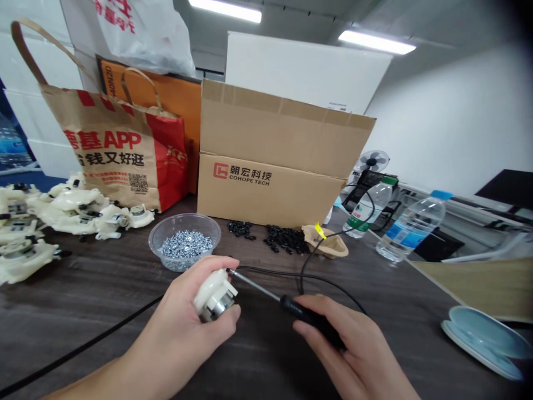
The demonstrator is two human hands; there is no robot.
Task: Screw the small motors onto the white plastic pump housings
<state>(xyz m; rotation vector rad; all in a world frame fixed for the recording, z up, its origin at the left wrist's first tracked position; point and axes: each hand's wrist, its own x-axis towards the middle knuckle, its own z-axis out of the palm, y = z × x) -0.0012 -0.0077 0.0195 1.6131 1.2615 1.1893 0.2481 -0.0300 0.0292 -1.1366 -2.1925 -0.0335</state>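
My left hand (183, 328) is wrapped round a white plastic part with a metal motor (210, 294) set in it. My right hand (350, 339) grips a screwdriver (308, 316) by its black handle. The metal shaft points up and left, and its tip meets a small black piece at the top edge of the white part. Whether a screw sits under the tip is too small to tell. Just behind my left hand stands a clear plastic bowl (156, 244) of small silver screws (187, 244).
Similar white assemblies (75, 214) are heaped at the left. Small black parts (285, 239) lie before a cardboard box (266, 189), beside a tan tray (333, 247). A black cable (266, 271) crosses the table. Two bottles (412, 228) and an open pale-blue case (485, 339) stand right.
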